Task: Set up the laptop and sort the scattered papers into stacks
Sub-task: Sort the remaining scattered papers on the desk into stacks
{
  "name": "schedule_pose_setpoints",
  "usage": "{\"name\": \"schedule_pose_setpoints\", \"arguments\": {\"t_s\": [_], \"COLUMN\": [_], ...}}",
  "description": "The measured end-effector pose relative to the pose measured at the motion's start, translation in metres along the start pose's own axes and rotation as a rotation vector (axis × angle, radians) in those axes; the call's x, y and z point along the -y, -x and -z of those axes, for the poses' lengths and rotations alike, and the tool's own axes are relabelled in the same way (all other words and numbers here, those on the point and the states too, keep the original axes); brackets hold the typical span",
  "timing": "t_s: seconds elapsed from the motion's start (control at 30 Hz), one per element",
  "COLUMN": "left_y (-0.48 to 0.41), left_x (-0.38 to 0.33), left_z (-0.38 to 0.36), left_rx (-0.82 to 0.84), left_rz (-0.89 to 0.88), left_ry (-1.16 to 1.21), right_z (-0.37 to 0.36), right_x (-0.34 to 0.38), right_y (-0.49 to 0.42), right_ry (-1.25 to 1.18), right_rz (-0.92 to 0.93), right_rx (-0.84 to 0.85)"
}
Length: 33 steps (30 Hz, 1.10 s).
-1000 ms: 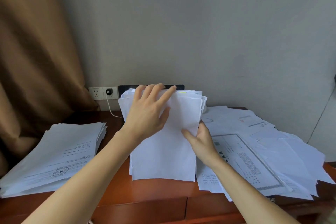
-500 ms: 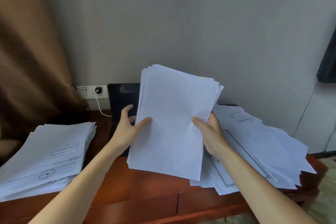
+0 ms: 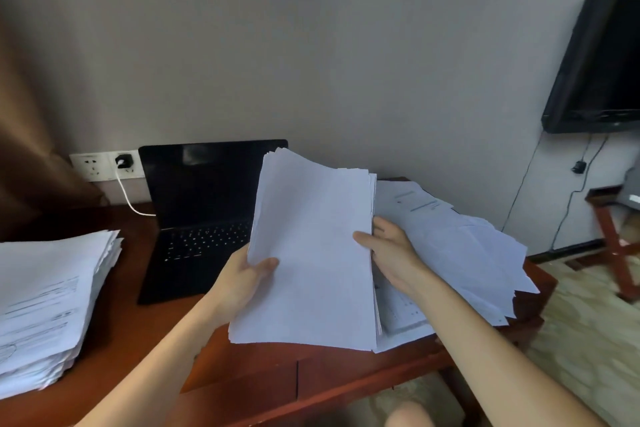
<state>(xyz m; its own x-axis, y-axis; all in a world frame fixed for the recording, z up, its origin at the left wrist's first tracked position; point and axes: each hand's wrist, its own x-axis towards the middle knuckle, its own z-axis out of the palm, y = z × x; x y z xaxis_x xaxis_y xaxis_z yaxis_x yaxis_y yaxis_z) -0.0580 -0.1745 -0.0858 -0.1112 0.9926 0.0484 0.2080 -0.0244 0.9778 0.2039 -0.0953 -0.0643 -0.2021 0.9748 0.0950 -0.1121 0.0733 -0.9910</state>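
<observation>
Our left hand (image 3: 247,279) grips the sheaf of white papers (image 3: 311,253) at its left edge, thumb curled over the front sheet and fingers hidden behind; our right hand (image 3: 388,253) grips the same sheaf at its right edge, thumb on the front and fingers out of sight behind; so the sheaf sits between the two hands, tilted with its top edge away from us; whether its lower edge touches the surface (image 3: 145,322) we cannot tell.

Just beyond the left hand and to its left stands the laptop (image 3: 204,201), open, its screen dark, its right side hidden behind the sheaf; well to the left of that hand lies a thick stack of printed papers (image 3: 48,305); the scattered papers (image 3: 467,246) lie under and beyond the right hand, spreading out to its right in loose overlapping layers.

Farther back, left of the laptop, a wall socket (image 3: 104,165) holds a plug, and a white cable (image 3: 130,199) curves down from it toward the laptop; far to the right of the right hand a dark screen (image 3: 599,62) hangs on the wall; a brown curtain (image 3: 20,149) hangs far off beyond the left hand's side.
</observation>
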Motion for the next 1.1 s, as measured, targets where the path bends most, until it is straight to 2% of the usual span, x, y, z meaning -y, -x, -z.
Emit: {"name": "schedule_pose_setpoints", "arguments": {"t_s": [0.27,0.43,0.53,0.57,0.63,0.8,0.9,1.1], "left_y": [-0.001,0.002,0.008,0.010,0.014,0.029,0.033,0.031], "left_x": [0.049,0.056,0.061,0.062,0.065,0.071,0.073,0.066], "left_z": [0.002,0.008,0.016,0.018,0.021,0.035,0.039,0.030], "left_rx": [-0.053,-0.070,-0.080,-0.083,-0.082,-0.102,-0.095,-0.089], "left_rz": [0.136,0.114,0.104,0.104,0.098,0.077,0.084,0.146], "left_ry": [0.053,0.030,0.012,0.011,0.011,0.008,0.022,0.106], "right_z": [0.054,0.074,0.081,0.085,0.090,0.090,0.079,0.052], "right_x": [-0.043,-0.060,-0.066,-0.073,-0.083,-0.087,-0.079,-0.073], "right_y": [0.034,0.080,0.104,0.106,0.105,0.103,0.104,0.097], "right_ry": [0.291,0.722,1.044,1.158,1.283,1.268,1.153,0.663], "right_rz": [-0.042,0.092,0.056,0.086,0.224,0.424,0.369,0.260], "right_rx": [-0.029,0.031,0.239,0.281,0.256,0.009,-0.147,-0.311]}}
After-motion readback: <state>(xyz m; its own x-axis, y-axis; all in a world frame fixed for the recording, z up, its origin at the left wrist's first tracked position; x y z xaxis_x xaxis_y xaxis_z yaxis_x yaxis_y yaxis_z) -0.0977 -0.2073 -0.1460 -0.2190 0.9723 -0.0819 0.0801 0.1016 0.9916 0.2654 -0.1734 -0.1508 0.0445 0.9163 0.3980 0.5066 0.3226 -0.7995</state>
